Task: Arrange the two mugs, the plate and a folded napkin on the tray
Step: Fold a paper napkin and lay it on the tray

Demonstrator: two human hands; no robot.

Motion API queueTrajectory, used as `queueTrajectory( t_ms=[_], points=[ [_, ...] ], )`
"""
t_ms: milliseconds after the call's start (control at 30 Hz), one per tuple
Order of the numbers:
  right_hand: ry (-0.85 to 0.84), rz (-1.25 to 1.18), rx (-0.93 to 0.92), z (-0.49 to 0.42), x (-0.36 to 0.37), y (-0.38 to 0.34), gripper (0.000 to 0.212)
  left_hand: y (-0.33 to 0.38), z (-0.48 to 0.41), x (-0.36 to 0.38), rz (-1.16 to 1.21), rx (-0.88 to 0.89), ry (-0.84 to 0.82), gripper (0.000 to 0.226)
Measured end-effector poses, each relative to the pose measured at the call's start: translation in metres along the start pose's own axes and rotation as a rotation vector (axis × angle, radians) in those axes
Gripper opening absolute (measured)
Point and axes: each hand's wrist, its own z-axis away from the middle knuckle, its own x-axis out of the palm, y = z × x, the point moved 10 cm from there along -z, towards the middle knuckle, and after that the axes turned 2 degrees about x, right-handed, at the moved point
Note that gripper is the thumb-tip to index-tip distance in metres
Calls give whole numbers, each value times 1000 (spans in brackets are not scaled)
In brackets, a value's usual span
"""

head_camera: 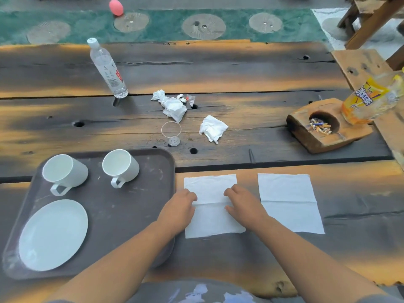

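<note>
On the table just right of the tray (120,215), we note left hand (182,204) and right hand (242,204) on a creased napkin (209,221), fingers bent; whether they pinch or only press it, we cannot tell. Left mug (65,171), right mug (120,166) and plate (53,235) sit on the tray.

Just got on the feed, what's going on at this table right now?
A person has the left hand and right hand resting on a napkin at its crease, on the table just right of the tray. The left mug, the right mug and the plate already sit on the tray. A second napkin lies flat further right, untouched.
</note>
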Motion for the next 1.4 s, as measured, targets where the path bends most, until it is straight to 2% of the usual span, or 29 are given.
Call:
queueTrajectory(
  t_ms=[233, 367, 700, 1033, 1400],
  points=[
    [10, 99, -64, -8, 2, -3, 26, 5, -9, 9, -167, 68, -36, 41],
    [-10, 99, -62, -7, 6, 0, 25, 5, -9, 16, -240, 80, -34, 34],
    [-3, 87, -65, -2, 9, 0, 21, 4, -5, 21, -207, 82, 42, 25],
    [6, 65, -46, 6, 19, 5, 14, 1, -3, 28, -200, 85, 31, 21],
    [-6, -22, -48, 4, 21, 2, 13, 3, -3, 33, -173, 88, 9, 28]
  ],
)
